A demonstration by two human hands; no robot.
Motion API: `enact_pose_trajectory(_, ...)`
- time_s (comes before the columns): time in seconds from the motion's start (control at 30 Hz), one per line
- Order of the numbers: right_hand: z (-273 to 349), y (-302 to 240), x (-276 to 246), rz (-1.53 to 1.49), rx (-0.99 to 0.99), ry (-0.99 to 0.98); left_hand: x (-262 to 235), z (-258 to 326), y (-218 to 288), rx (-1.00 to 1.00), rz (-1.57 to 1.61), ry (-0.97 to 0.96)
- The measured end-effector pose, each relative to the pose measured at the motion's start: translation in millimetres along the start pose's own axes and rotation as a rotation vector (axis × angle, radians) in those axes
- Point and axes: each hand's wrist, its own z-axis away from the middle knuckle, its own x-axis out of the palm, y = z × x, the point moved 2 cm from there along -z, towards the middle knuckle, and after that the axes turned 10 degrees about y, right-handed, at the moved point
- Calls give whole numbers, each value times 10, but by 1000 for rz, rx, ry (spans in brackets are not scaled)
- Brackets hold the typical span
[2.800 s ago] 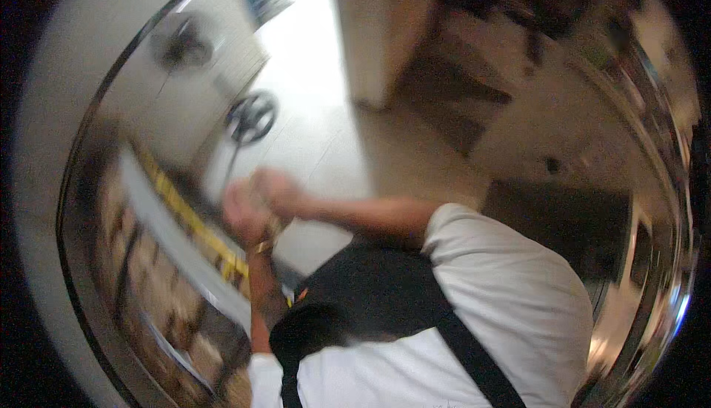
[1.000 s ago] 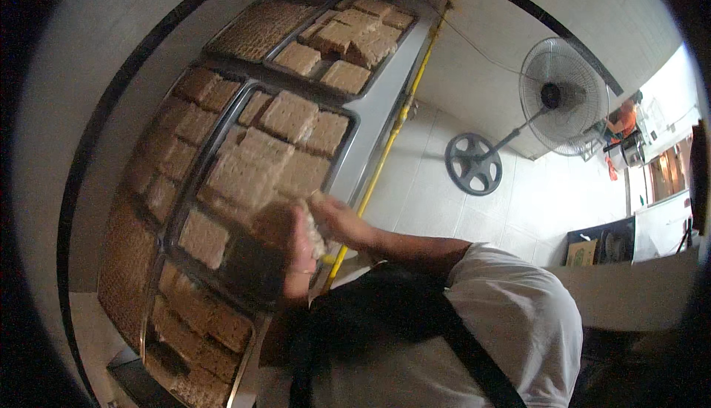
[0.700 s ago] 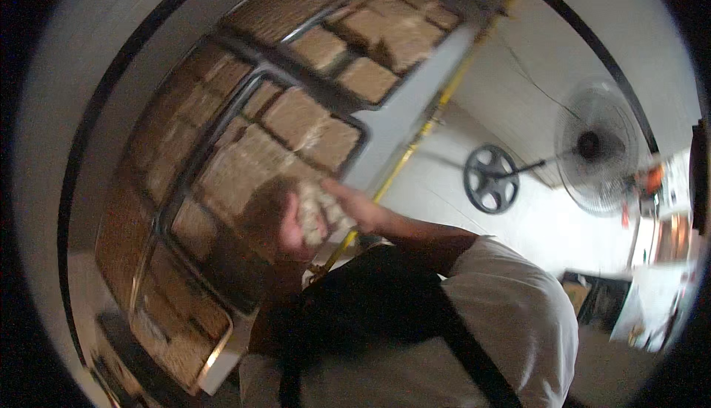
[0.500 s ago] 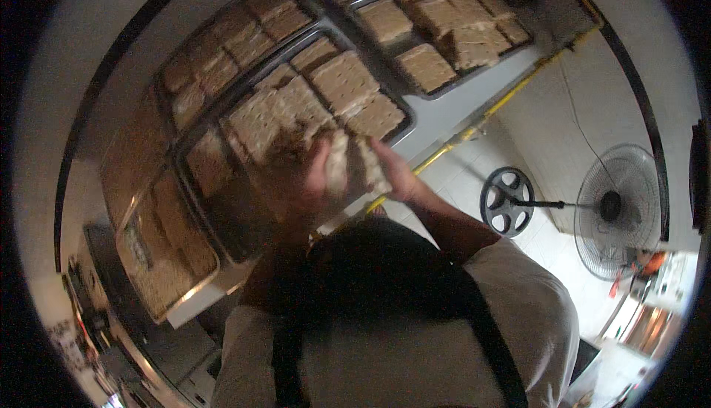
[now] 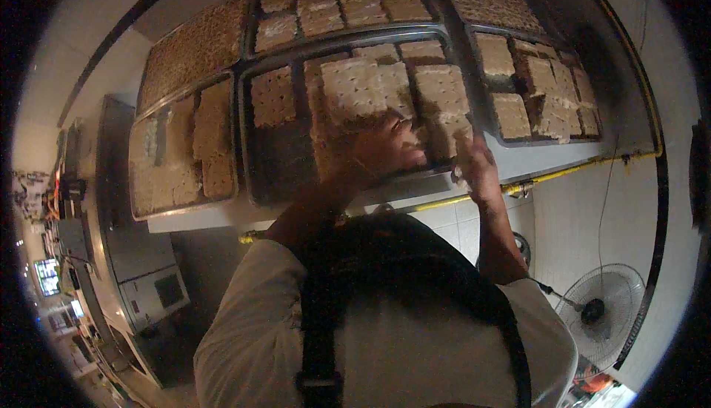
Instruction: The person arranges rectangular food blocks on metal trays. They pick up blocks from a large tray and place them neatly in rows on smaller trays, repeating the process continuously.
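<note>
Pale brown flatbread slabs [image 5: 355, 89], dotted with small holes, lie stacked and side by side in a dark metal tray [image 5: 248, 163] in front of me. My left hand [image 5: 392, 148] is low over the tray's near slabs, its fingers apart and pointing right. It is partly blurred, and whether it touches the slabs is hard to see. Beyond the tray's near right corner, my right hand [image 5: 481, 171] is closed around a flatbread piece [image 5: 461, 163], held upright with its narrow edge toward me.
More slab-filled trays stand around: one on the left [image 5: 164, 178], one on the right [image 5: 511, 115], others behind. A yellow pipe [image 5: 548, 182] runs along the table's front. A standing fan [image 5: 603, 312] is at the lower right, and a steel cabinet [image 5: 148, 260] at the left.
The view has turned, so the trays sit more level. My hands, earlier close together with pale pieces between them, are now apart, the right one farther right with a piece.
</note>
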Motion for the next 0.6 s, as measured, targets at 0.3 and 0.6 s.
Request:
enact_pose_trajectory(0.3,260,61,2254,828,-740,-777,-1549,1320,-1349,-453,145,75)
enact_pose_trajectory(0.6,649,1026,3429,1280,-535,-1091,-1551,1906,-1911,-199,-116,-136)
